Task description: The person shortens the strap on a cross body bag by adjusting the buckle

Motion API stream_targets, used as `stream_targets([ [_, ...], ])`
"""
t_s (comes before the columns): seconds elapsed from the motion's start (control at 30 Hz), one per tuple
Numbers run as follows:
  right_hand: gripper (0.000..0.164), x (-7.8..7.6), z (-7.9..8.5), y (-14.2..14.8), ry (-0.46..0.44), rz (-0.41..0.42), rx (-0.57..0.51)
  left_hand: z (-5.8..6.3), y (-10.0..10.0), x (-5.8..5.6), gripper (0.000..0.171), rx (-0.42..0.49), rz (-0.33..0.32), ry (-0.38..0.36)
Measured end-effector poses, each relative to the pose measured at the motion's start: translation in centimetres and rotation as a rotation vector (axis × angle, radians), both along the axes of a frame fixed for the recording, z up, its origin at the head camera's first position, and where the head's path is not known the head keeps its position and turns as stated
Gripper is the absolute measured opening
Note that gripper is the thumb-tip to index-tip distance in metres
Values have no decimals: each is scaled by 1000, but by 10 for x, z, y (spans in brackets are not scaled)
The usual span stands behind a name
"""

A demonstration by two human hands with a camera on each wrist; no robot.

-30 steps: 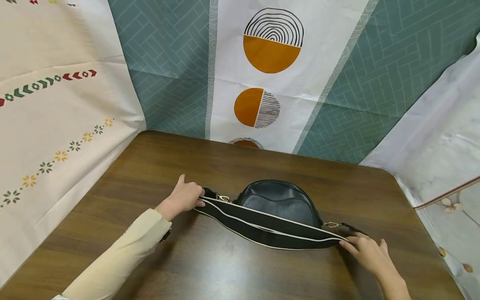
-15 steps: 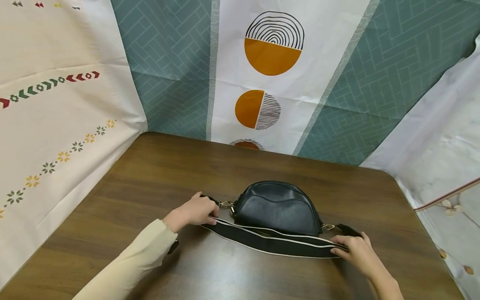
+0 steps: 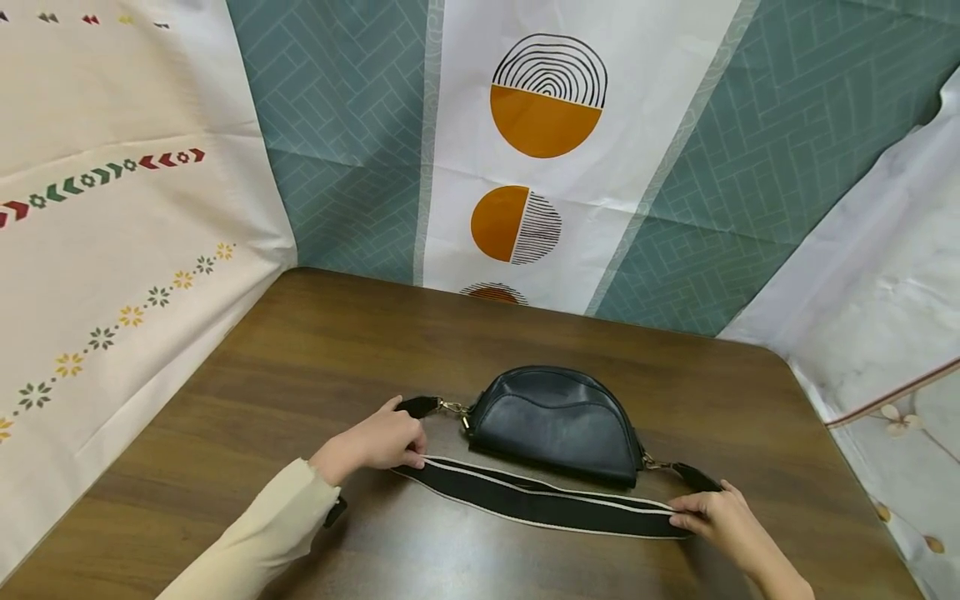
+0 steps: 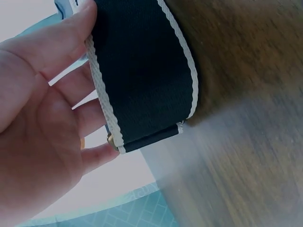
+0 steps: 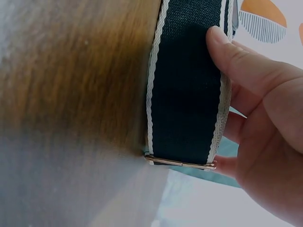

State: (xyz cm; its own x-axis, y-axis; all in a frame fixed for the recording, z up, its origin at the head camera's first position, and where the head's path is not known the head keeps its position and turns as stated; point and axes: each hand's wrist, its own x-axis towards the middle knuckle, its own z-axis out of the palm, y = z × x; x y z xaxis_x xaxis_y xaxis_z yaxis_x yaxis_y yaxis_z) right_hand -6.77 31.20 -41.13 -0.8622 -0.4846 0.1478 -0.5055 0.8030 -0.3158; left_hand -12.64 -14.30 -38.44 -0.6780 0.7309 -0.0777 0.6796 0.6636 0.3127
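A black half-moon handbag [image 3: 555, 425] lies on the brown wooden table [image 3: 360, 333], with gold clasps at both ends joining it to a wide black strap [image 3: 540, 505] edged in white. The strap runs along the near side of the bag, standing on its edge. My left hand [image 3: 382, 437] pinches the strap's left end; in the left wrist view the thumb lies on the top edge and the fingers sit behind the band [image 4: 142, 71]. My right hand [image 3: 716, 521] pinches the right end, where a gold slider bar [image 5: 182, 163] shows in the right wrist view.
A patterned teal and white cloth [image 3: 360, 150] hangs behind the table's far edge. Cream cloth with printed motifs [image 3: 135, 250] hangs on the left, and a pale floral cloth [image 3: 885, 300] on the right.
Both hands have brought the strap down and nearer, away from the bag's front. The bag's lower edge now shows, and a gap has opened between bag and strap.
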Motion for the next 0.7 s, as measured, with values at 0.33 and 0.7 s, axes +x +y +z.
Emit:
stream_targets([
  [0.33, 14, 2, 3, -5, -1, -101, -17, -5, 3, 1, 6, 39, 53, -44],
  [0.7, 8, -3, 12, -20, 29, -216, -57, -4, 22, 4, 6, 157, 114, 9],
])
